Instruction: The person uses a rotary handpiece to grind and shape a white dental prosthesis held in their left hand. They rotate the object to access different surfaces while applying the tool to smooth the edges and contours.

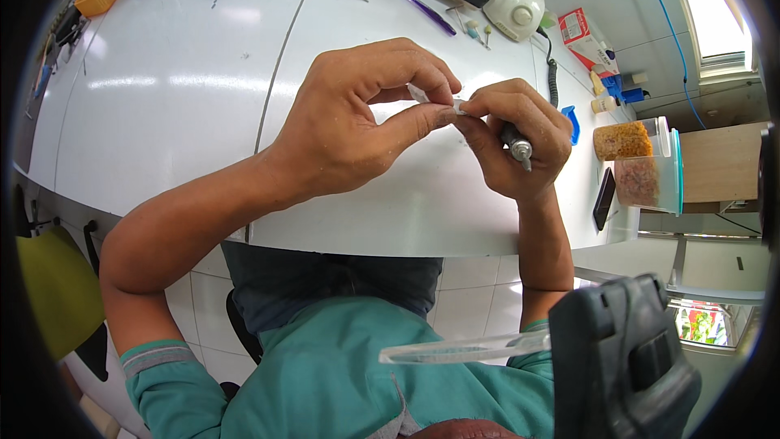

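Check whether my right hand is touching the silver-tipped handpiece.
Touching. The head view shows your right hand curled around the silver-tipped handpiece, whose metal end pokes out of the grip.

A person at work wears a teal-green, short-sleeved shirt [341, 358], its left sleeve [175, 390] finished with a grey band [154, 356] along the hem and its right sleeve [532, 367] partly hidden. At the neck of the shirt, a grey-lined collar [396, 423] parts above a short front seam, while dark blue trousers [325, 280] show just beyond the shirt's lower edge. Boxy black plastic gear [626, 349] with rounded corners covers part of the shirt's right side, and a slim, clear plastic strip [463, 349] with a rounded tip crosses before the shirt's chest.
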